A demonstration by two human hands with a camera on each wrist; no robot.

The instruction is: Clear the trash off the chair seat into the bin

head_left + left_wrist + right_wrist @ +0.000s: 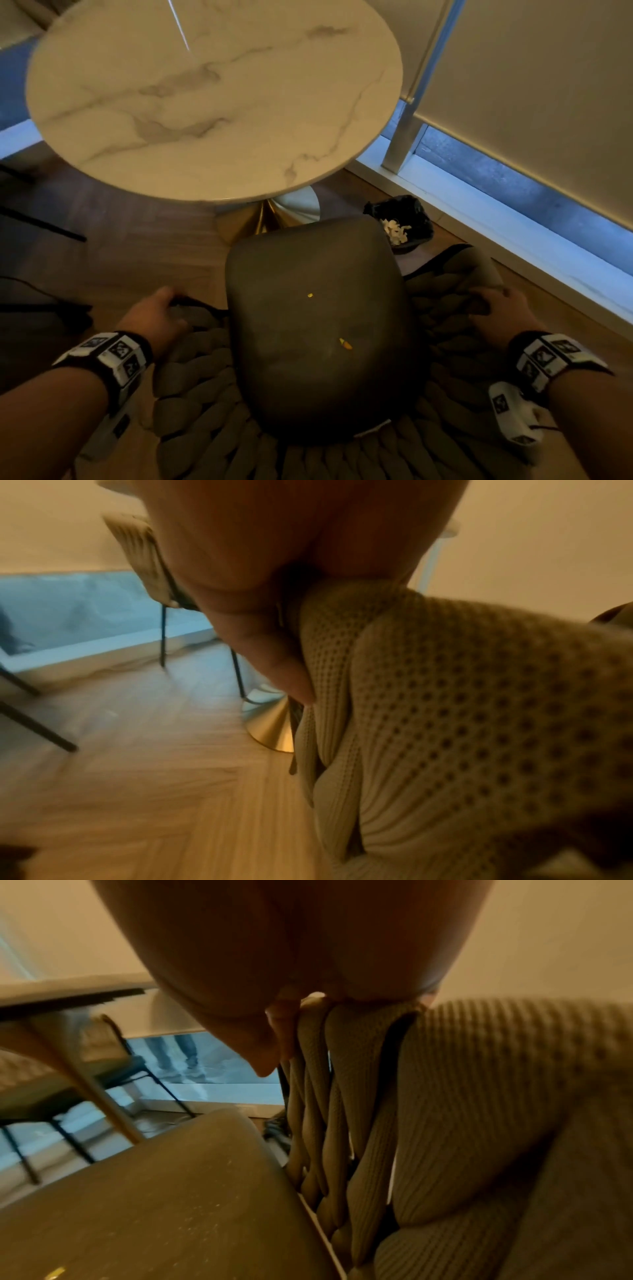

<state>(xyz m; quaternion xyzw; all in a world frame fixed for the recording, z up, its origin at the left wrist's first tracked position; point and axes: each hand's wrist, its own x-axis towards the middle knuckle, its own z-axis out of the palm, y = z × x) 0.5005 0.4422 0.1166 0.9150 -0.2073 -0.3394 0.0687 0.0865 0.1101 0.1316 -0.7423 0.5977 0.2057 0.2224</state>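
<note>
A chair with a dark grey seat (pixel 315 308) and a braided woven backrest (pixel 205 394) stands before me. Two small yellow-orange scraps lie on the seat, one (pixel 310 295) near the middle and one (pixel 346 344) closer to me. My left hand (pixel 161 317) grips the left end of the woven rim (pixel 445 696), thumb curled over it. My right hand (pixel 496 310) grips the right end of the rim (pixel 359 1083). A black-lined bin (pixel 402 222) holding white crumpled trash sits on the floor past the seat's far right corner.
A round marble table (pixel 212 99) on a gold cone base (pixel 263 219) stands just beyond the chair. A low window ledge (pixel 513 219) runs along the right. Another chair with dark legs (pixel 164 631) stands across the wooden floor.
</note>
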